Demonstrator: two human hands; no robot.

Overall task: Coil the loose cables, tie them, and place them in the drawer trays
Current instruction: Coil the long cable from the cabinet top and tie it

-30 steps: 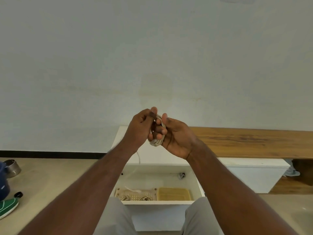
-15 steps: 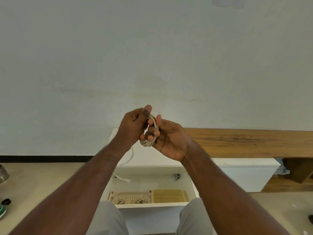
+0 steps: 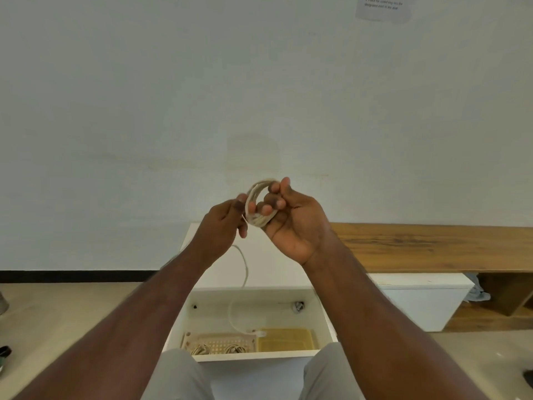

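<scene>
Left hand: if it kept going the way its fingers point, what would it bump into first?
The left hand points toward the coiled cable wound round the right hand, so probably that coil first; it seems nearly touching already.

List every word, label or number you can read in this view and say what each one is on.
Paper sheet taped to the wall, top right: a few lines of small print, too blurred to read reliably; its top edge is cut off by the frame.
Coiled cable, beige tray, yellow tray, drawer: no text or labels visible.
</scene>
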